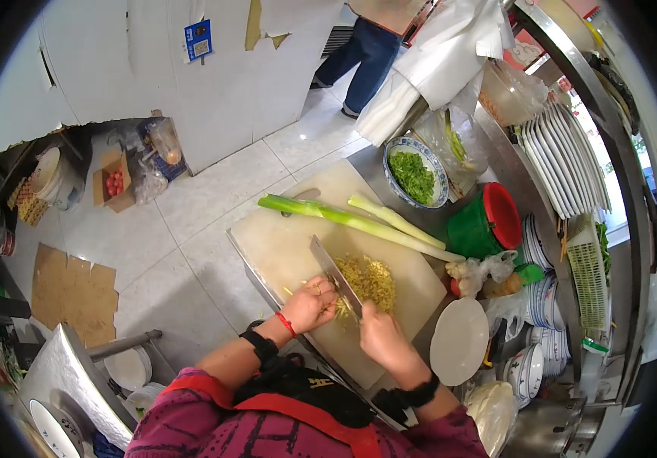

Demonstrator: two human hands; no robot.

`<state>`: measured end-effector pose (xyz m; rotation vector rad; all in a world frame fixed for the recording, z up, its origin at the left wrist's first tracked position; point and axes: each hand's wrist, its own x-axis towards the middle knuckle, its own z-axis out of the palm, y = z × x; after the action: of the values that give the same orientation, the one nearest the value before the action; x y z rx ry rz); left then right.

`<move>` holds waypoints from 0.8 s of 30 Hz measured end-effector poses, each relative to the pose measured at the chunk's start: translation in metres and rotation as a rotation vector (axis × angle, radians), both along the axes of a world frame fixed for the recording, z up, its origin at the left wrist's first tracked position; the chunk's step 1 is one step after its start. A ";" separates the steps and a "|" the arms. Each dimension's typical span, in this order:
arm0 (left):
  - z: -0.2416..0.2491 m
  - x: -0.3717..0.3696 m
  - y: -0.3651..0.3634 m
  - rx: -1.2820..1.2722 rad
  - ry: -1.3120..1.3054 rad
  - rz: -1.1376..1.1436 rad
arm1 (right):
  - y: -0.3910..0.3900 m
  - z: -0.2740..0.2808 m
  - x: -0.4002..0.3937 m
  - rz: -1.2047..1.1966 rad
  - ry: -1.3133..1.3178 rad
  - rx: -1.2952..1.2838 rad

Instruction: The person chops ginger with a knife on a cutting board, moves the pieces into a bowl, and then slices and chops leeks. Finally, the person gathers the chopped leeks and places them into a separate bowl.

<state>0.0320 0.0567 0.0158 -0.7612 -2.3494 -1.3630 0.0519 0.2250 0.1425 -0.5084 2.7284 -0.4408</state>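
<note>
A cleaver (334, 273) is in the grip of my right hand (384, 338), its blade standing on edge over the cutting board (267, 246). My left hand (310, 304), fingers curled, presses pale yellow strips that look like ginger (341, 308) against the board at the blade's left side. Right of the blade lies a pile of finely chopped yellow bits, apparently minced ginger (374, 284). A long green leek stalk (336, 217) and a shorter pale stalk (389, 217) lie across the board's far part.
Behind the board stands a patterned bowl of chopped greens (411, 177). A green bucket (472, 224) and a white oval plate (459, 341) are on the right, near stacked plates (565, 160). Another person (370, 57) stands at the back. Cardboard (74, 294) lies on the tiled floor.
</note>
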 end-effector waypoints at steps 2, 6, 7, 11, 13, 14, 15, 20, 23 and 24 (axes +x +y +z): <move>-0.003 0.002 0.002 0.005 -0.014 0.014 | 0.003 0.003 0.003 0.003 -0.076 0.042; 0.001 -0.001 0.004 0.016 0.047 0.023 | 0.009 -0.047 -0.002 -0.012 0.063 -0.063; 0.003 -0.001 0.004 0.031 0.043 0.032 | 0.006 -0.038 -0.007 -0.007 0.023 -0.046; 0.000 0.000 0.004 0.039 0.067 0.038 | 0.014 -0.029 0.003 0.021 0.001 -0.068; 0.000 -0.001 0.004 0.034 0.055 0.033 | 0.014 -0.044 -0.002 0.020 0.056 -0.090; 0.000 -0.001 0.005 0.024 0.039 0.026 | 0.007 -0.051 -0.006 -0.022 0.094 -0.107; 0.000 -0.001 0.006 0.022 0.041 0.027 | 0.003 -0.055 -0.007 -0.064 0.129 -0.126; 0.013 -0.002 0.009 0.029 -0.045 0.072 | 0.015 -0.038 0.000 -0.166 0.238 -0.237; 0.018 -0.003 0.004 0.079 -0.093 0.073 | 0.021 -0.021 0.012 -0.298 0.208 -0.245; 0.020 -0.007 0.000 0.103 -0.088 0.063 | 0.024 -0.019 0.012 -0.333 0.203 -0.276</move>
<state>0.0248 0.0569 0.0354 -0.6038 -2.3274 -1.5053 0.0637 0.2492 0.1233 -0.1662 2.9742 -0.9050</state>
